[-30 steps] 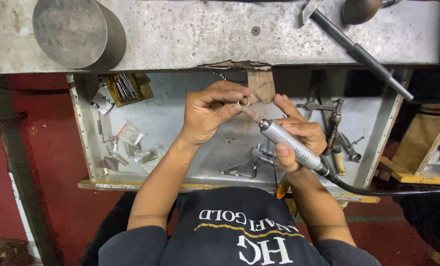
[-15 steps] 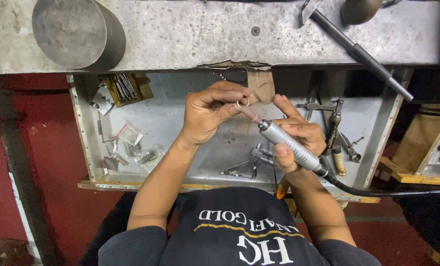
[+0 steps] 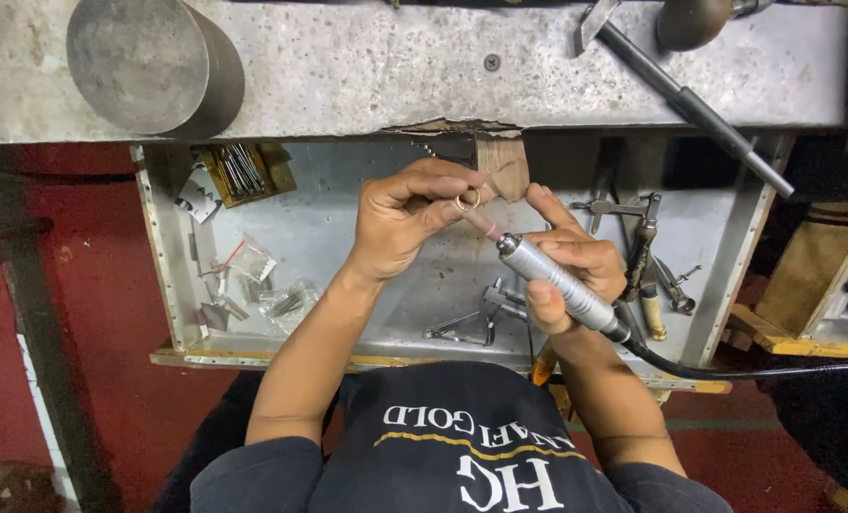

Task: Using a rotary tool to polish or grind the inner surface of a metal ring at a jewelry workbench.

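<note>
Gold ring (image 3: pixel 467 200), small, pinched in left hand (image 3: pixel 407 223) fingertips at frame centre, braced against wooden peg (image 3: pixel 503 167) jutting from counter (image 3: pixel 367 71) edge, likely for steadiness. Silver rotary handpiece (image 3: pixel 559 285) gripped pen-style in right hand (image 3: pixel 576 261), pink tip meeting the ring. Metal tray (image 3: pixel 348 237) below, presumably catching filings. Unchanged from half a second earlier: same grips, same places.

clear plastic bags (image 3: pixel 270 285) | drawer's left side (image 3: pixel 162 237) | small, crumpled
</note>
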